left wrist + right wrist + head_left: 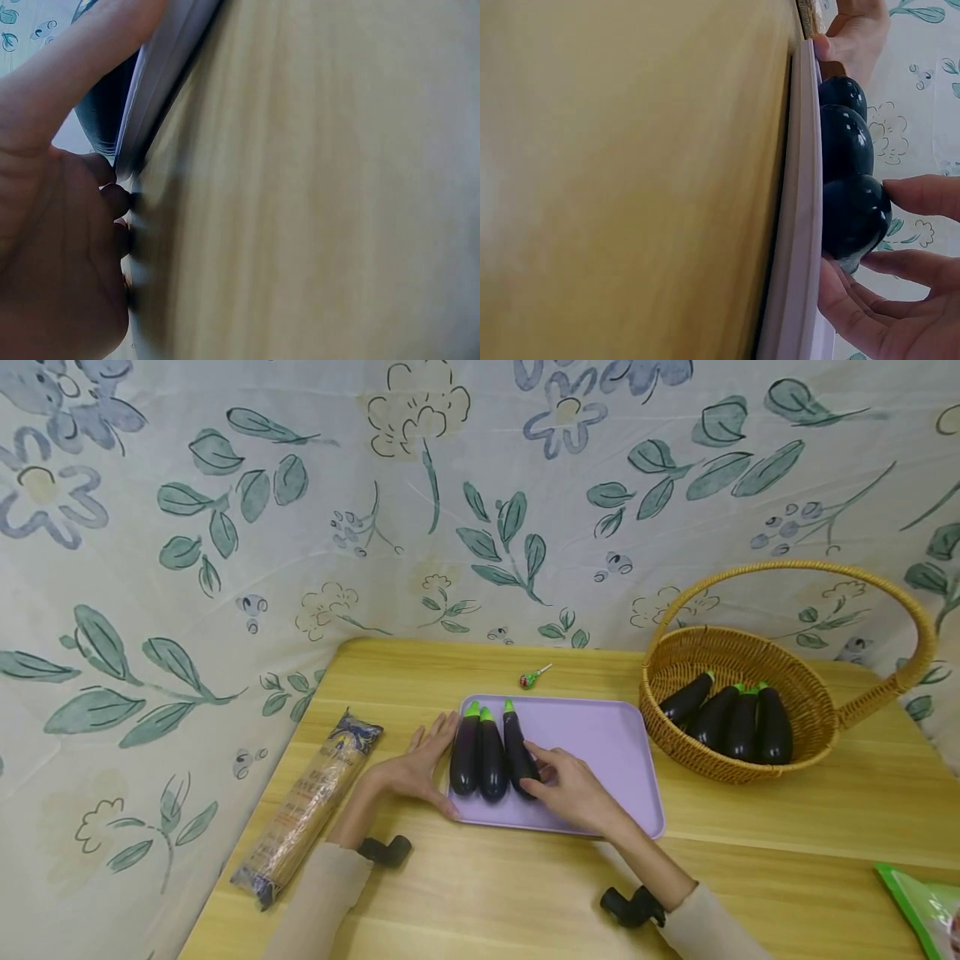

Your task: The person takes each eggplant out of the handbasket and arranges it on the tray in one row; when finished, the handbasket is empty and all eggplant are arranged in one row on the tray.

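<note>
Three dark eggplants lie side by side on the left half of a lilac tray [600, 735], green stem ends toward the back. My right hand [573, 789] holds the lower part of the rightmost eggplant [517, 747] between thumb and fingers; its glossy round end [855, 217] shows in the right wrist view. Touching it on the left is the middle eggplant [492, 760], and beyond that the leftmost eggplant [465, 756]. At the tray's left edge rests my left hand [411, 768], fingers spread and thumb by the front corner. The left wrist view shows that thumb [75, 67] against the tray's side.
A wicker basket [735, 647] with a tall handle stands right of the tray, several eggplants [742, 727] inside. A lollipop [531, 678] lies behind the tray. Left is a long pack of noodles [311, 810]; a green-edged bag [926, 910] sits at the right front.
</note>
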